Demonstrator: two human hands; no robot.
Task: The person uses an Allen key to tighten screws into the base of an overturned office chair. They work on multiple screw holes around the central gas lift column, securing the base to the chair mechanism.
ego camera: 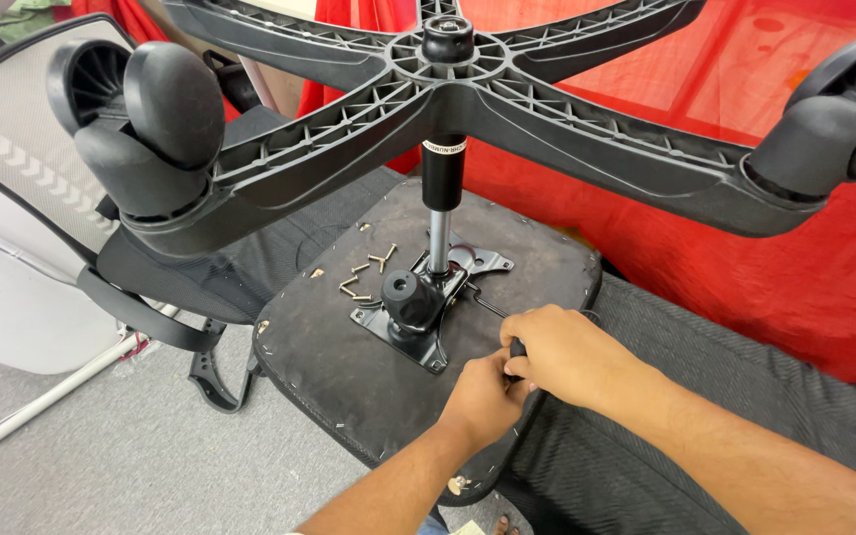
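Nearest the camera, both forearms reach in from the bottom edge and the two hands meet at the near right edge of an upturned office chair seat (349, 367), whose dark, scuffed underside faces up. The left hand (482, 396) is curled into a loose fist, its fingers tucked under the right hand, and what it grips, if anything, is hidden. The right hand (567, 352) is closed over the top of a black lever handle (516, 349), only a small dark end of which shows between the two hands. A thin rod runs from there toward the black metal mechanism plate (418, 342) fixed at the middle of the seat underside, with a round black knob (406, 294) sitting on it. Just beyond and left of the plate, a few loose screws (361, 277) lie scattered on the seat. From the plate the gas cylinder (441, 198) rises upright to the hub of the black five-star base (547, 119), which spreads overhead with casters (141, 124) at its arm ends. Farther back hangs red cloth (745, 248), and a mesh chair back (22, 149) stands at the left.
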